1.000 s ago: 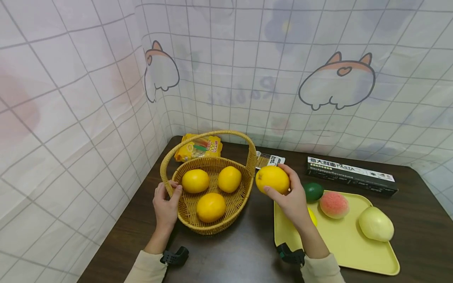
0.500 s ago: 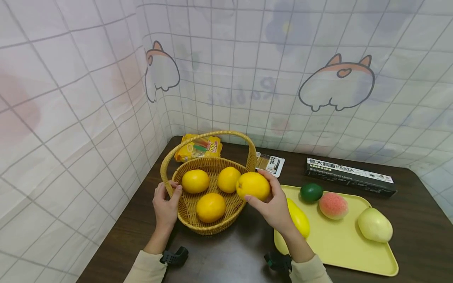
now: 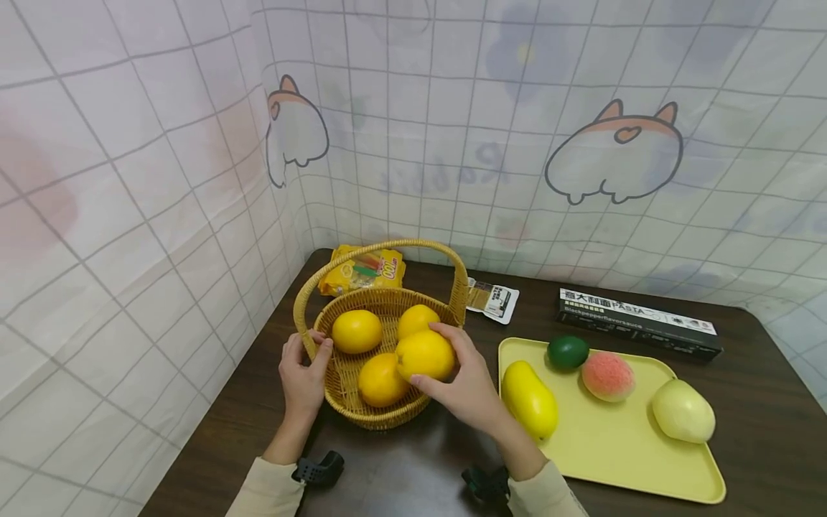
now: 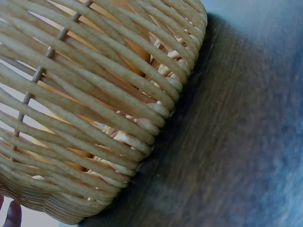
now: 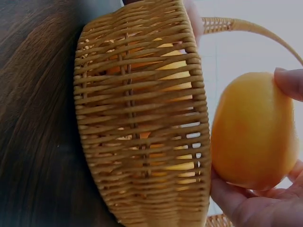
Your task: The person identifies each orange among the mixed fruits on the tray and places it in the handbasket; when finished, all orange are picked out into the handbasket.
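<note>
My right hand (image 3: pixel 472 384) holds a lemon (image 3: pixel 425 355), an oval yellow fruit, over the right side of the wicker basket (image 3: pixel 368 416). In the right wrist view, the lemon (image 5: pixel 253 132) sits just above the basket rim between thumb and fingers. Three similar yellow fruits lie inside the basket: one at left (image 3: pixel 357 332), one at the back (image 3: pixel 416 320), partly covered, and one in front (image 3: pixel 382 380). My left hand (image 3: pixel 305 377) grips the basket's left rim at the handle's foot. The left wrist view mostly shows the woven wall (image 4: pixel 94 94).
A yellow tray (image 3: pixel 620 459) on the right bears a mango (image 3: pixel 530 400), a green avocado-like fruit (image 3: pixel 568 352), a peach (image 3: pixel 609 376) and a pale green round fruit (image 3: pixel 683 411). Behind are a pasta box (image 3: pixel 639 323), a small packet (image 3: pixel 493 300) and a yellow bag (image 3: pixel 363 271).
My right hand has carried the lemon leftward from beside the tray to over the basket, uncovering the mango. My left hand has stayed on the rim.
</note>
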Demonstrator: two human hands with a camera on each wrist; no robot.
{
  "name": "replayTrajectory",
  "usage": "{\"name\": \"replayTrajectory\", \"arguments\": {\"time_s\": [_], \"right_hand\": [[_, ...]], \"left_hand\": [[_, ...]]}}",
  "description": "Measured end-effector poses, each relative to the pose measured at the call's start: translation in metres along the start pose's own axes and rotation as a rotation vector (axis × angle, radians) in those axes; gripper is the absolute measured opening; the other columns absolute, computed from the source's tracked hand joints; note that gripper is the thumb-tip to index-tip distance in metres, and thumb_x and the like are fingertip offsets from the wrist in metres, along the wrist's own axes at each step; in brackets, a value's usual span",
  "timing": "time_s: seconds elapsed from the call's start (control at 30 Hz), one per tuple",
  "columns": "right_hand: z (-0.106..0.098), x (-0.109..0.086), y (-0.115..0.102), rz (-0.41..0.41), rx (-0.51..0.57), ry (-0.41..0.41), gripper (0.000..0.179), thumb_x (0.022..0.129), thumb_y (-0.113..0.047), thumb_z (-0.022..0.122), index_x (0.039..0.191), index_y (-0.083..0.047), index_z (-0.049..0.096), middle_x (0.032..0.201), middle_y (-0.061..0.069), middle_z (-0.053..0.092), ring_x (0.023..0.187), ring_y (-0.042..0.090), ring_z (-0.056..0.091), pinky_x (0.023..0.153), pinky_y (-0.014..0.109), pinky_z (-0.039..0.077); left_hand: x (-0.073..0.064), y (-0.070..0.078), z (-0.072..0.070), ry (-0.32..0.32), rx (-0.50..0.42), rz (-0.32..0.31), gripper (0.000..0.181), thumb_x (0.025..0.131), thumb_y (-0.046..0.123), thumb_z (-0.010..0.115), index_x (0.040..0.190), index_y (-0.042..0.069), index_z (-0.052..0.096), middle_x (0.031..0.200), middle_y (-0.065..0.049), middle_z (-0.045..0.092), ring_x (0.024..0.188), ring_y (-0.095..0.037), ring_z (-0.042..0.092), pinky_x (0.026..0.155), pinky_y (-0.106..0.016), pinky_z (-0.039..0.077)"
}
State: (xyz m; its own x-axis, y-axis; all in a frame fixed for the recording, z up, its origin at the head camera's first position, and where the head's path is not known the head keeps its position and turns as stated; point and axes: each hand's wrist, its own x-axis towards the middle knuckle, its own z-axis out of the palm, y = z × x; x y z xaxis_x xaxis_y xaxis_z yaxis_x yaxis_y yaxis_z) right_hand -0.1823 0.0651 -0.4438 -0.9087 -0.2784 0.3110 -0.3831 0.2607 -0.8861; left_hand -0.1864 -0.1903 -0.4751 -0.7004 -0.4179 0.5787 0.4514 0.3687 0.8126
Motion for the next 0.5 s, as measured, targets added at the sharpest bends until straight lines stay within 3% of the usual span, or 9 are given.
{"name": "replayTrajectory", "arguments": {"time_s": [0.23,0.5], "right_hand": [[0.015,0.010,-0.002,0.000,-0.077,-0.055,0.072,0.076,-0.030,0.083,0.139,-0.019,0.049,0.133,-0.005,0.050,0.106,0.017,0.055,0.085,0.040,0.048],[0.021,0.023,-0.006,0.111,0.026,-0.100,0.070,0.078,-0.027,0.080,0.140,-0.020,0.048,0.132,0.003,0.052,0.103,0.022,0.057,0.082,0.039,0.050]], "left_hand": [[0.000,0.000,0.000,0.001,0.005,-0.008,0.009,0.085,-0.005,0.068,0.091,-0.011,0.063,0.092,-0.023,0.060,0.085,-0.009,0.044,0.074,-0.021,0.032],[0.001,0.000,0.000,-0.009,-0.001,-0.008,0.011,0.087,-0.003,0.068,0.092,-0.012,0.063,0.092,-0.023,0.060,0.085,-0.009,0.044,0.074,-0.022,0.032]]}}
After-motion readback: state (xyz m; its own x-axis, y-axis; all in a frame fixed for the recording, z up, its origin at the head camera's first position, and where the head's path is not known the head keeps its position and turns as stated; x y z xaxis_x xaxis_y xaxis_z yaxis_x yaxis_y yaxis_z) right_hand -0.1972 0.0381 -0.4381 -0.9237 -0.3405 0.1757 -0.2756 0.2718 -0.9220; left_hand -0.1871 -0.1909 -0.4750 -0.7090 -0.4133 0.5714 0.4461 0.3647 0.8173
